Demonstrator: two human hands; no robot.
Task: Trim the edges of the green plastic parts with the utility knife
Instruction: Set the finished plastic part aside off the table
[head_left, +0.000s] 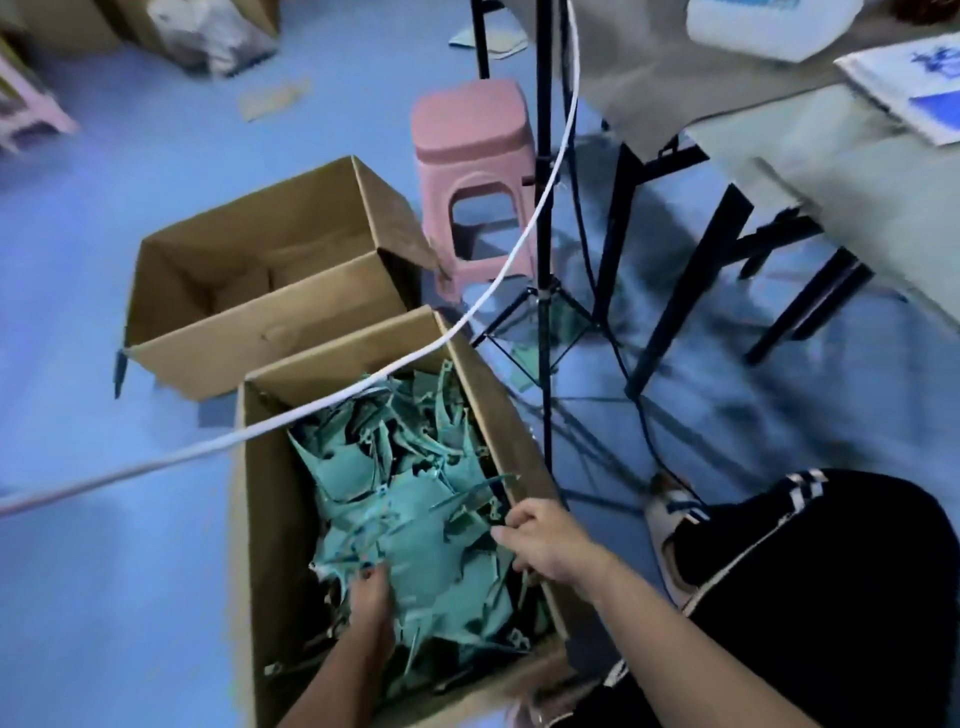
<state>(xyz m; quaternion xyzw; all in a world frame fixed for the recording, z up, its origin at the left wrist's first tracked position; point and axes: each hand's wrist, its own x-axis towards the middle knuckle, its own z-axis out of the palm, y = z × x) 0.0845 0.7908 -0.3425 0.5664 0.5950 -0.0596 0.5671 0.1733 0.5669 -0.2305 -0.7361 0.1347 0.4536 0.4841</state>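
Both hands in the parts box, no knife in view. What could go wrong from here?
1. The green parts lie tangled, with thin sprues; lifting one with the left hand may drag others out of the box.
2. The white cable crosses the box; a lifted part could snag it.
3. The right hand grips near the box wall; thin edges might scratch fingers.

Both forearms bare, no sleeves in view. Left hand (371, 590), lower centre of frame, has dark polish on at least one nail. Right hand (540, 540) w/o rings or watch visible. Black trousers (831, 597) at lower right w/ white stripes at the hem and a thin white side line. Light-coloured shoe (670, 525) w/ dark laces.
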